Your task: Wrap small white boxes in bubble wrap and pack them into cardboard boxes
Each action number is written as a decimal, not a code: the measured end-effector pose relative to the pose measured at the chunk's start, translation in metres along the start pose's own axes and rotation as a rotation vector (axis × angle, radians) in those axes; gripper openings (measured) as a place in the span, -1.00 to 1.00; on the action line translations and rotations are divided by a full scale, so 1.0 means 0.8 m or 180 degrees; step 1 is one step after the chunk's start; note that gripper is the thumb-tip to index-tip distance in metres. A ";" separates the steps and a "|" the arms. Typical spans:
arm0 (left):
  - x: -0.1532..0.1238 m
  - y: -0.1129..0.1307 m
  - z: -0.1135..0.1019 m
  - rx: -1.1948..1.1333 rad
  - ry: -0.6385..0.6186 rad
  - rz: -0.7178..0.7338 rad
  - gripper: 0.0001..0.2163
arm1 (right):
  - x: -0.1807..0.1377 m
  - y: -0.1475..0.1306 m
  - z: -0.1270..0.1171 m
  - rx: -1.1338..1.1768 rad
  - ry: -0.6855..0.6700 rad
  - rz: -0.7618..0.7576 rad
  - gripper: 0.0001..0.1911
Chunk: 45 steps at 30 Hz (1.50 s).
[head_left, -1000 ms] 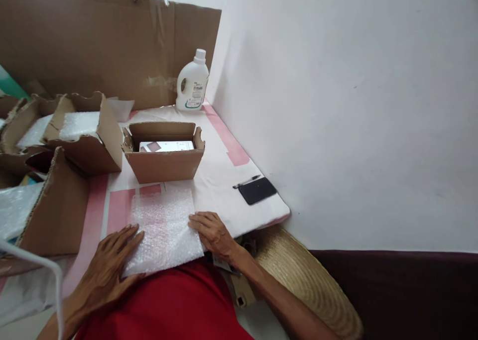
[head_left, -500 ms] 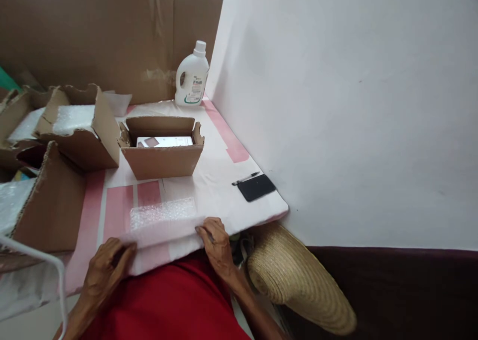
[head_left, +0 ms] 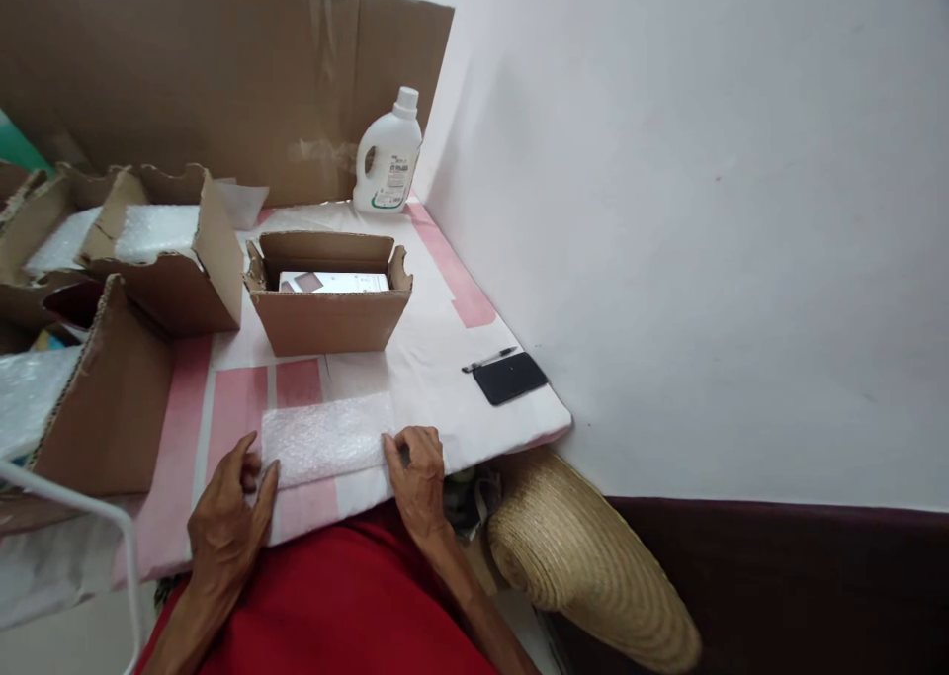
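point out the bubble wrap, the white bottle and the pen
bubble wrap (head_left: 326, 438), head view, middle of the folded sheet
white bottle (head_left: 389, 161), head view, middle of its body
pen (head_left: 489, 360), head view, middle of its barrel

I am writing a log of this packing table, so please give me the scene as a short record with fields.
left hand: rests on the left end of the bubble wrap
right hand: presses its right end
bubble wrap: folded into a strip, flat on the table
open carton: behind the wrap, a white box inside
far corner: white jug
right edge: black pad with a pen
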<state>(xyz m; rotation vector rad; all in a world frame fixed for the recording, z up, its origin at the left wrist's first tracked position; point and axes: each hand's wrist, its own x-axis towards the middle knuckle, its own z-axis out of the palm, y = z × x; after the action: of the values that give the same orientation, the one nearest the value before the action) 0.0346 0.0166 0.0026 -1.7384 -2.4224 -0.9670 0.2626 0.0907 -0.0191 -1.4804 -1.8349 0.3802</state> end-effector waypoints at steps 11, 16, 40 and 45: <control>-0.014 -0.010 0.015 0.0315 -0.0434 0.2207 -0.56 | -0.002 -0.021 -0.002 -0.0269 0.0139 -0.0147 -0.82; -0.013 -0.028 0.020 0.0206 -0.0304 0.2335 -0.51 | -0.007 -0.071 0.021 -0.0170 -0.1152 -0.1751 -0.42; 0.025 -0.020 -0.012 0.0326 -0.0377 0.2928 -0.66 | 0.012 -0.034 -0.010 -0.0710 -0.1205 -0.1905 -0.39; 0.014 0.026 -0.018 -0.0009 -0.0530 0.2798 -0.76 | -0.021 -0.048 0.013 -0.0126 -0.1206 -0.1821 -0.72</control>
<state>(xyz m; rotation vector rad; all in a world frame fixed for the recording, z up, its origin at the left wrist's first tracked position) 0.0431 0.0234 0.0280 -2.5657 -1.3856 -0.7006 0.2289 0.0656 -0.0077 -0.8793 -2.4733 0.3533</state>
